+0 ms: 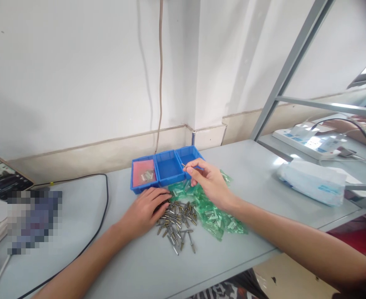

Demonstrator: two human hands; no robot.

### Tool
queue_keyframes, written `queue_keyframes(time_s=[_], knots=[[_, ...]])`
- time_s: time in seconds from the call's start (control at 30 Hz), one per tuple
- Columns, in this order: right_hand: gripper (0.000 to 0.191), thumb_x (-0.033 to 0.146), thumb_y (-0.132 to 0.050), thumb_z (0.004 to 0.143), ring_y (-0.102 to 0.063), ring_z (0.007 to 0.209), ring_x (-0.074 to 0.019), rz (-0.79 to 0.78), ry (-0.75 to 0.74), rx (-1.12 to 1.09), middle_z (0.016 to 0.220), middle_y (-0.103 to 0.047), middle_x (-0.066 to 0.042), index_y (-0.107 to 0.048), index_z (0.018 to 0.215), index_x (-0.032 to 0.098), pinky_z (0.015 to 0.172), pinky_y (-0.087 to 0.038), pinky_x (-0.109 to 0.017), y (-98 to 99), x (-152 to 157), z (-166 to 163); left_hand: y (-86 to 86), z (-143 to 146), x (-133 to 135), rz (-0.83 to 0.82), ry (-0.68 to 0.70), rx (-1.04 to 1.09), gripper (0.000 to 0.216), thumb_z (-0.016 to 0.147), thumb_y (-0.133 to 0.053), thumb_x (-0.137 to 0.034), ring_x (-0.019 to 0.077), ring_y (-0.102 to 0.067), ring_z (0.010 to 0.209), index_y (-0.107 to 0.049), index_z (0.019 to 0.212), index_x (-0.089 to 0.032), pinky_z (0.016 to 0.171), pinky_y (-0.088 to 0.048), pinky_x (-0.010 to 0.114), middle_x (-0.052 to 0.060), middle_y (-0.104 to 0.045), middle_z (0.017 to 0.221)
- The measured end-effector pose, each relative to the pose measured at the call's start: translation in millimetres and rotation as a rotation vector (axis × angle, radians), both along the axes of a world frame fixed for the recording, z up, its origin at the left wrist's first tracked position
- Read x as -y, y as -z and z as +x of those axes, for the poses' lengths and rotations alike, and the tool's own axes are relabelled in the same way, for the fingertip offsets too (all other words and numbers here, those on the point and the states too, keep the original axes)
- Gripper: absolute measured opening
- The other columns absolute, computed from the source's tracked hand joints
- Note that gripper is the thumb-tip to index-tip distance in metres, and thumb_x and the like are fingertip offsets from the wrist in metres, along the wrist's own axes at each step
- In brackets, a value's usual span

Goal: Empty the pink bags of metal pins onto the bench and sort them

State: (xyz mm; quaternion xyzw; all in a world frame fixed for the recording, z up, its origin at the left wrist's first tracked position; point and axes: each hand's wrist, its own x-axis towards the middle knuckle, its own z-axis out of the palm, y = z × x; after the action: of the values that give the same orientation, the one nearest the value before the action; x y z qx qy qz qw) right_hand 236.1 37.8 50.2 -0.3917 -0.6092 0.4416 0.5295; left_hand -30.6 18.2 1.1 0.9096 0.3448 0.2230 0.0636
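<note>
Taking the pile of metal pins [177, 222] on the grey surface [133, 265] as the landmark: its nearest pins lie scattered toward the person, most with their long axes running roughly near to far, a few splayed sideways.

The left hand [145, 211] rests palm down at the pile's left edge, fingers spread flat and touching the surface and the nearest pins. It grips nothing that can be seen.

Right of the pile and just behind it lies a heap of small green plastic bags [214, 218], touching the pins along their right side.

Above the far edge of the pile, the right hand [208, 182] is raised off the surface, thumb and forefinger pinched on a single pin [184, 165]. That pin points left and slightly away from the hand, its long axis nearly level, with the free tip over the front rim of the right-hand tray [189, 155]. So the right hand is the one nearer the trays; the left is nearer the loose pins.

Beyond the pile stand three blue trays side by side: that right one, the middle tray [168, 167], and the left tray [143, 174], which holds a pinkish pad and a few small pieces. A black cable [103, 207] curves well to the pile's left.
</note>
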Motion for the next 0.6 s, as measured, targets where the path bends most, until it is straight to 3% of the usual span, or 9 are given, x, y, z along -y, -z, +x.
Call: queue_keyframes(time_s=[0.2,0.43,0.6], knots=[[0.017,0.042,-0.077,0.095,-0.059,0.069,-0.0148,0.036,-0.002,0.031,0.095,-0.071,-0.001,-0.075,0.100,0.025,0.065,-0.051,-0.031,3.2,-1,0,0.6,0,0,-0.006,-0.008,-0.002,0.028,0.111,-0.053,-0.029,0.0251,-0.065,0.124,-0.067,0.135,-0.023,0.109,-0.053,0.046,0.009,-0.070,0.136],[0.002,0.027,-0.080,0.093,-0.063,0.081,-0.0176,0.214,0.056,0.186,0.096,-0.068,-0.001,-0.078,0.093,0.027,0.074,-0.050,-0.034,11.0,-2,0,1.7,0,0,-0.017,-0.012,-0.005,0.029,0.111,-0.052,-0.030,0.0251,-0.065,0.123,-0.067,0.135,-0.024,0.109,-0.053,0.046,0.009,-0.070,0.136],[0.005,0.023,-0.080,0.092,-0.065,0.086,-0.0194,0.226,0.067,0.191,0.096,-0.068,-0.002,-0.077,0.091,0.026,0.075,-0.052,-0.035,10.6,0,0,1.3,0,0,-0.011,-0.009,-0.002,0.029,0.111,-0.052,-0.030,0.0250,-0.065,0.124,-0.067,0.135,-0.024,0.109,-0.053,0.047,0.009,-0.070,0.136]])
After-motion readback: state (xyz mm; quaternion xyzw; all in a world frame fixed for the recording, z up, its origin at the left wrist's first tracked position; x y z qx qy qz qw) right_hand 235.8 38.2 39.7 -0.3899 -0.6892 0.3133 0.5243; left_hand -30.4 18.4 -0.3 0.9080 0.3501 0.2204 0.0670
